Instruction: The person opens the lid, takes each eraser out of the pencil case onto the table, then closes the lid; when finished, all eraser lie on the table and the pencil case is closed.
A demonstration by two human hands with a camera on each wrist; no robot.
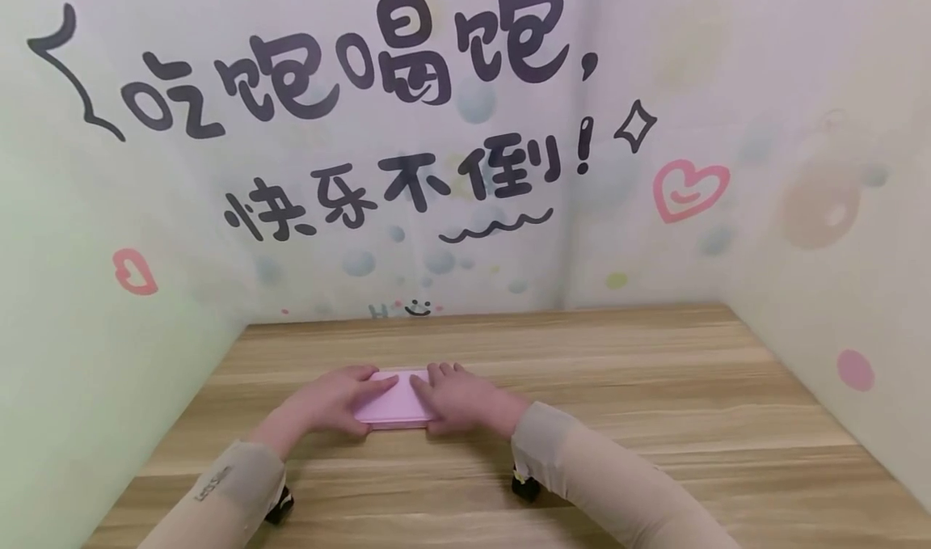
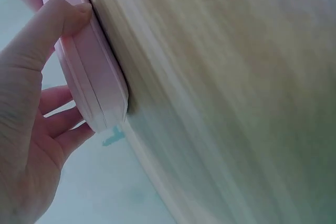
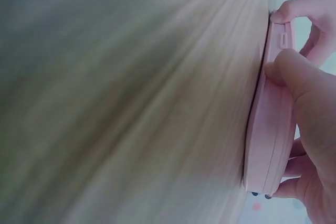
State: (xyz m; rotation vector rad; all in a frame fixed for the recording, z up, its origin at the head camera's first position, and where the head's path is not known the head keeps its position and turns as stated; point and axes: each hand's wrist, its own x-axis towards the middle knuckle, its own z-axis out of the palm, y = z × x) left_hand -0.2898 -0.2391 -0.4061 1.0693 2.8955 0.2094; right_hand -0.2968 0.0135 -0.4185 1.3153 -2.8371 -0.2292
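A flat pink plastic case [image 1: 395, 401] lies on the wooden table. My left hand [image 1: 333, 399] grips its left end, with the thumb on the front side and other fingers on the lid and round the end. From the other end, my right hand [image 1: 464, 399] holds it in much the same way. A seam runs along the side of the case [image 2: 94, 74] in the left wrist view. Between the two thumbs, a small clasp [image 3: 283, 40] shows on the front side in the right wrist view. The lid sits closed, so the inside is hidden.
The wood-grain table [image 1: 618, 387] carries the case near its middle. Behind it stands a pale wall sheet [image 1: 509, 266] with black lettering and hearts, and pale walls rise left and right. A small black object [image 1: 525, 484] shows below the right sleeve.
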